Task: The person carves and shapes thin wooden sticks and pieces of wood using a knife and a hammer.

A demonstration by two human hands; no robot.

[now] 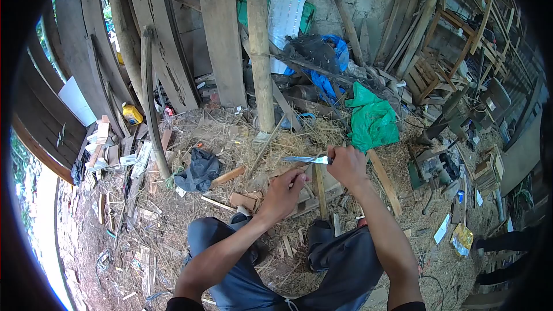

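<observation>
My right hand (348, 167) is closed round the dark handle of a knife (305, 160). The shiny blade points left, above my left hand. My left hand (283, 193) has its fingers curled, thumb and fingertips close together; whatever they hold, if anything, is too small to make out. Below and between the hands, a narrow wooden stick (320, 194) stands out against a pale wooden block (331, 187) on the ground between my feet.
A black plastic bag (199, 170) lies left, a green bag (373, 120) beyond my right hand. A wooden post (261, 52) rises ahead. Boards lean at the left; a machine (435, 168) stands right. Straw and scraps cover the ground. Another person's dark-clothed legs (507, 241) show far right.
</observation>
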